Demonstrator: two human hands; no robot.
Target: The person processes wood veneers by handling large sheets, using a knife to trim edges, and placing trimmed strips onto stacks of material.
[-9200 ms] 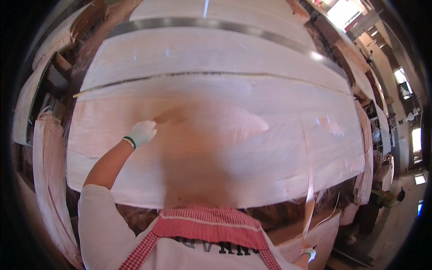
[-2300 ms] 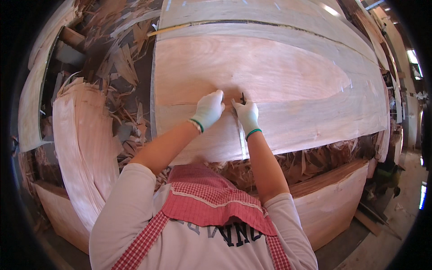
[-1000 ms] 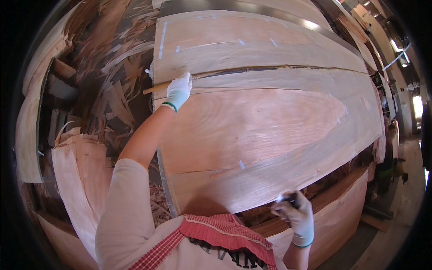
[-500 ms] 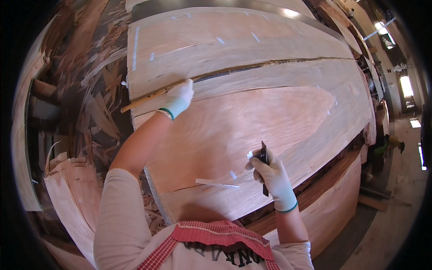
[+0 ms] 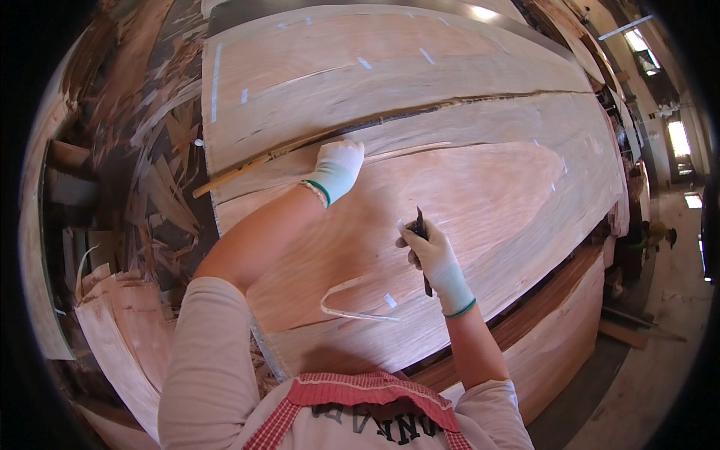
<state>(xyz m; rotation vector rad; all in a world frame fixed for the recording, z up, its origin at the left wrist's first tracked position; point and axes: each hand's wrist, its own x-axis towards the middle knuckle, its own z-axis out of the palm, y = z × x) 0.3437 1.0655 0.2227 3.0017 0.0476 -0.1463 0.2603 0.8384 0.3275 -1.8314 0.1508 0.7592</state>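
Note:
My left hand (image 5: 341, 161) wears a white glove with a green cuff and is closed, resting over the pale wood veneer sheet (image 5: 480, 120) just below a long thin wooden stick (image 5: 232, 174). Whatever its fingers may hold is hidden. In my gloved right hand (image 5: 436, 259) is a black craft knife (image 5: 419, 225), its pointed blade upward and its tail showing below the palm. A small white piece shows at that hand's fingertips. To the left of the knife, a narrow white tape strip (image 5: 360, 316) lies bent into a hook near a short tape piece (image 5: 390, 301).
Reddish veneer scraps (image 5: 172, 187) are heaped along the left side. More stacked veneer (image 5: 540, 345) stands below the sheet's right edge. Short tape pieces (image 5: 364, 63) dot the far part of the sheet. Windows (image 5: 679, 142) glow at the far right.
My left hand has moved right, off the stick's near part. My right hand has shifted slightly left and up with the knife. The tape strip, straight before, now has a curled end.

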